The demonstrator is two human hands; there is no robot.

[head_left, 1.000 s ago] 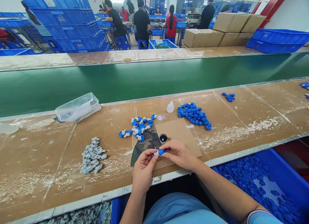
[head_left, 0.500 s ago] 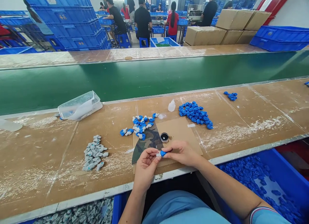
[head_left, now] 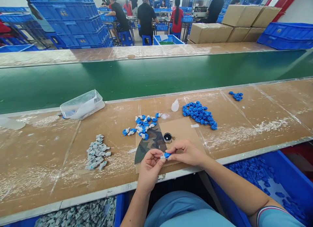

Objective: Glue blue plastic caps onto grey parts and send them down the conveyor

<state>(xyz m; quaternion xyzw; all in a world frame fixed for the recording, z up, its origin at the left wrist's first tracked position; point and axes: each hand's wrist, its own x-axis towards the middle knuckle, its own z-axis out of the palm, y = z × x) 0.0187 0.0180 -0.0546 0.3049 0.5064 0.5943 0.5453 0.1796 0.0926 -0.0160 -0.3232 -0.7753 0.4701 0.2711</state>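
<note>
Between the fingertips of my left hand is a small grey-white piece. My right hand pinches a blue piece against it, and the two pieces touch. Just beyond my fingers stands a small round black container, on a cardboard sheet beside a camouflage-patterned piece. Joined blue-and-white pieces lie scattered behind my left hand. A heap of grey pieces is on the left, and a heap of blue pieces is at the back right.
A clear plastic tray lies tilted near the green belt. Below the table edge are a bin of grey parts and a blue bin of blue parts. Several people sit or stand beyond the belt, near stacked crates and cartons.
The view has shifted slightly, so the table's contents appear a little further right. Both hands keep nearly the same pose around the two small pieces.
</note>
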